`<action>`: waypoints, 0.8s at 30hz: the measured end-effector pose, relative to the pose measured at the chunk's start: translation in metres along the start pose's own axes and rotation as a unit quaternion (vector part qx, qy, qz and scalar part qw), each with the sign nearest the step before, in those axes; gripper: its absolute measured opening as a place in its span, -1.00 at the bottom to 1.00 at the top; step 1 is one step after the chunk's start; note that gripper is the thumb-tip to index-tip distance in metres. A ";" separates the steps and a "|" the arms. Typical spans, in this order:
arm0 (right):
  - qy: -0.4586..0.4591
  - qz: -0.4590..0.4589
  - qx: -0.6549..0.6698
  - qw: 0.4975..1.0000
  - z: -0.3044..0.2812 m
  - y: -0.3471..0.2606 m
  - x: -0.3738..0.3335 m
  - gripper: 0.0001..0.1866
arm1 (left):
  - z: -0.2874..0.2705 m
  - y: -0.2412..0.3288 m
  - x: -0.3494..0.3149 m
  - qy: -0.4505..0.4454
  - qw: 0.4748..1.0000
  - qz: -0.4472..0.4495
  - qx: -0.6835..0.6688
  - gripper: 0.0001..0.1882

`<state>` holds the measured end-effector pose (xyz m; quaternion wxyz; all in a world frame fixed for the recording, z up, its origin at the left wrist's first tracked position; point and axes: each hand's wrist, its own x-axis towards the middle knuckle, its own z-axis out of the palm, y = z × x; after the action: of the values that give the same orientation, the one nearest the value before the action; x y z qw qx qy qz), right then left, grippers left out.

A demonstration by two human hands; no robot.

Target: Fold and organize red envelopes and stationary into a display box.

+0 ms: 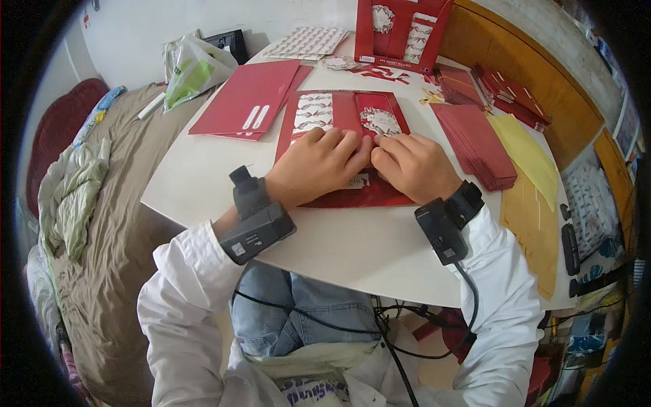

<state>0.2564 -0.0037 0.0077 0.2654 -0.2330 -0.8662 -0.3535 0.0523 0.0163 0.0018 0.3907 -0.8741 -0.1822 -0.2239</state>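
Note:
A flat red display pack (308,200) lies on the table in front of me. Printed label strips (315,112) show at its left and a red wallet with a white ornate label (380,121) at its right. Over the middle of the pack, my left hand (320,166) has its fingers curled and its thumb drawn in. My right hand (417,166) meets it there, likewise curled, with the fingertips of both close together at the wallet's lower edge. Whatever sits between the fingertips is hidden. Both wrists wear black strapped devices.
Red folded cards (244,95) lie left of the pack; a stack of dark red wallets (471,146) and yellow sheets (525,156) lie right. A similar pack (400,34) stands upright behind, near a label sheet (308,42). A cable hangs from my right wrist device. A bed (129,203) adjoins the table.

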 end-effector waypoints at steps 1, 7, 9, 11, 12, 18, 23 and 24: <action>0.006 0.004 0.001 1.000 0.000 0.001 -0.001 -0.91 | 0.003 0.001 0.001 -0.001 1.000 -0.001 -0.001 -0.63; -0.023 0.054 0.083 0.995 -0.011 -0.002 0.002 -0.81 | 0.002 0.006 -0.002 -0.033 0.999 -0.022 -0.023 -0.65; -0.026 0.080 0.132 0.988 -0.018 -0.002 0.003 -0.76 | 0.002 0.007 -0.004 -0.017 0.999 -0.016 -0.022 -0.70; -0.118 0.179 0.204 0.955 -0.024 -0.002 0.003 -0.70 | 0.000 0.006 -0.004 -0.025 0.999 -0.016 -0.012 -0.71; -0.119 0.180 0.203 0.955 -0.023 -0.002 0.002 -0.70 | -0.001 0.006 -0.002 -0.030 0.999 -0.017 -0.004 -0.72; -0.110 0.119 0.092 0.982 -0.014 -0.006 0.001 -0.68 | 0.004 0.008 0.002 0.031 0.999 -0.009 -0.019 -0.78; -0.075 0.036 -0.012 0.997 -0.009 -0.005 0.002 -0.81 | 0.001 0.003 0.001 0.016 1.000 -0.009 -0.005 -0.75; -0.076 0.037 -0.012 0.996 -0.009 -0.004 0.001 -0.81 | 0.002 0.003 0.001 0.012 1.000 -0.002 -0.010 -0.72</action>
<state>0.2558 -0.0128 0.0115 0.2089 -0.2945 -0.8702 -0.3353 0.0549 0.0162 -0.0003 0.3840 -0.8748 -0.1768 -0.2367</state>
